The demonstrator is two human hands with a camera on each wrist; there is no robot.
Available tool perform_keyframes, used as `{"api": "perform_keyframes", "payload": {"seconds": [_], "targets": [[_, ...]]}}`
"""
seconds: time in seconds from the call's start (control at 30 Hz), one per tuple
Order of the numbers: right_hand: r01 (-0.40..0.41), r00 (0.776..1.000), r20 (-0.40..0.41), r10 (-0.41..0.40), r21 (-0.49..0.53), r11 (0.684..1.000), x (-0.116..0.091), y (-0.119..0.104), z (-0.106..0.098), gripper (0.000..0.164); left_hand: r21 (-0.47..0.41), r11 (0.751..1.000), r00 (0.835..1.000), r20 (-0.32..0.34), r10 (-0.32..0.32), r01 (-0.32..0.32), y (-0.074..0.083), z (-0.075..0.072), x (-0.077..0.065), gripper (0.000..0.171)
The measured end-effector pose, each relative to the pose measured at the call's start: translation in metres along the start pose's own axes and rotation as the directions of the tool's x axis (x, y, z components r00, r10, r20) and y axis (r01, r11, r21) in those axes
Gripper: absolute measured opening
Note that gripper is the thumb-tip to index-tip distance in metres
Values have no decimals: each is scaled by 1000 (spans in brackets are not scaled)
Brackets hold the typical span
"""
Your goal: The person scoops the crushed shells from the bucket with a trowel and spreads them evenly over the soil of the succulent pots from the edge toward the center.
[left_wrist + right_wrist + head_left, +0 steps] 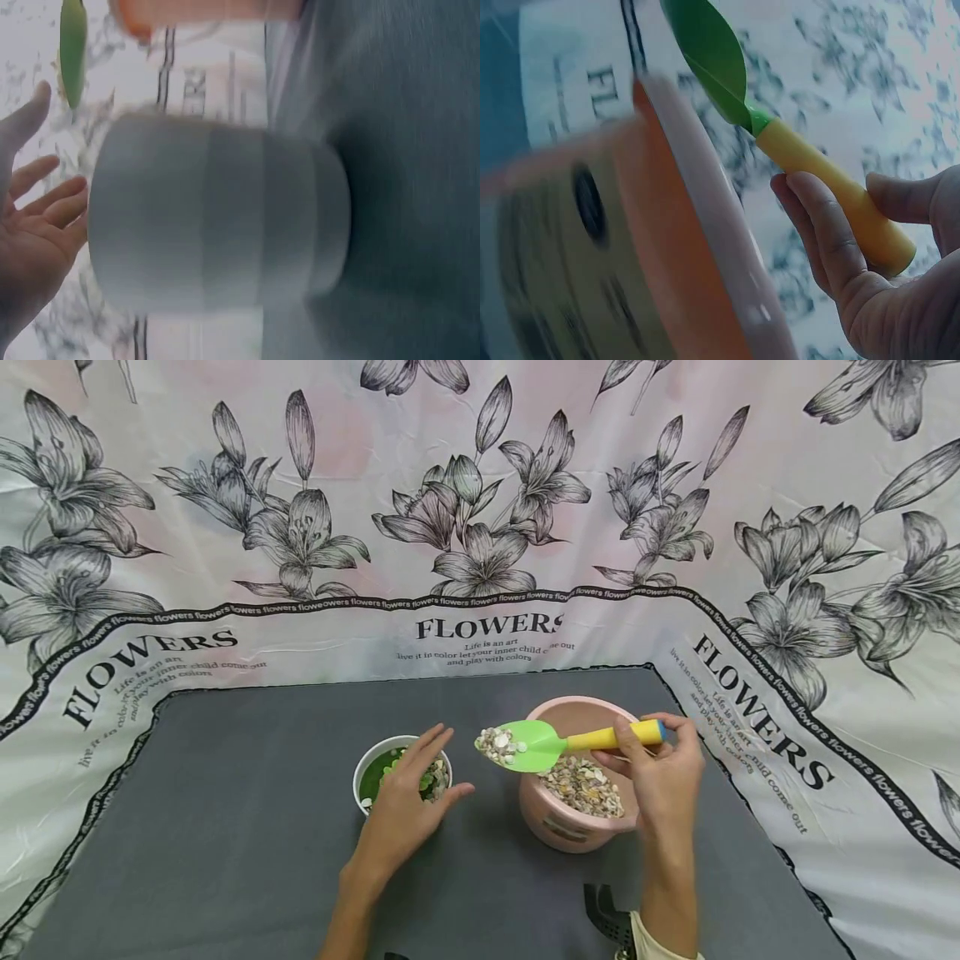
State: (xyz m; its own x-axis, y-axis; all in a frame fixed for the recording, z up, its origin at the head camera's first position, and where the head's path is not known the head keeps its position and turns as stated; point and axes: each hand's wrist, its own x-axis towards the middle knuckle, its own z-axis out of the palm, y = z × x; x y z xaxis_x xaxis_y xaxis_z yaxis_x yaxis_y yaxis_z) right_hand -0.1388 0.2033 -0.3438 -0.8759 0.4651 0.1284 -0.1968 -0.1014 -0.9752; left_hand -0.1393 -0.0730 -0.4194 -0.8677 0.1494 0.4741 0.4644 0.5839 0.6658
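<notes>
Trowel [536, 746] (pebbles [498, 745] aboard) is held above the pink pot [538, 810].

Cloth: I see a white cloth [337, 647] across the back and along both sides, tinted pale pink in places.
Lilies: black line-drawn lilies [483, 560] cluster over its upper part; my right wrist view blurs them.
Band: a black band [480, 600] repeats "flowers" in tiny white letters and slopes down at both sides.
Lettering: I read the lettering [480, 627] "FLOWERS" three times below it, at left, middle and right.
Small print: fine lines [486, 652] sit beneath each word, "Life is an art" among them.
Edge: a thin dark edge [412, 681] borders the grey.
Surface: a dark grey surface [225, 777] spreads below, matte.
</notes>
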Motion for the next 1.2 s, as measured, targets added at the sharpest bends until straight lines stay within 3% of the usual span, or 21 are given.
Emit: {"api": "perform_keyframes", "payload": {"seconds": [0.2,0.43,0.6,0.7,0.8,0.93,1.07,1.2], "targets": [[13,993,119,-6,-61,998,-13,13,33,31,-4,998,998,4,-68,68,-28,-30,-14,95],[39,980,200,-22,-82,996,-25,27,65,32,9,988,985,72,-157,156,-55,-49,-26,123],[40,963,267,-15,-86,995,-34,40,86,36,-41,966,955,167,-244,254,-71,-53,-30,140],[48,957,290,-17,-100,994,-40,48,95,38,-75,949,934,214,-286,307,-78,-50,-32,139],[94,945,323,-44,-141,986,-47,52,102,39,-97,940,929,218,-299,326,-81,-47,-34,139],[223,919,370,-135,-207,953,-58,53,111,39,-109,943,936,196,-291,316,-83,-46,-33,142],[378,873,422,-246,-263,888,-69,50,120,36,-111,949,945,179,-273,296,-84,-47,-30,145],[468,840,435,-323,-283,837,-76,49,126,34,-70,959,954,147,-262,275,-85,-47,-30,139]]}}
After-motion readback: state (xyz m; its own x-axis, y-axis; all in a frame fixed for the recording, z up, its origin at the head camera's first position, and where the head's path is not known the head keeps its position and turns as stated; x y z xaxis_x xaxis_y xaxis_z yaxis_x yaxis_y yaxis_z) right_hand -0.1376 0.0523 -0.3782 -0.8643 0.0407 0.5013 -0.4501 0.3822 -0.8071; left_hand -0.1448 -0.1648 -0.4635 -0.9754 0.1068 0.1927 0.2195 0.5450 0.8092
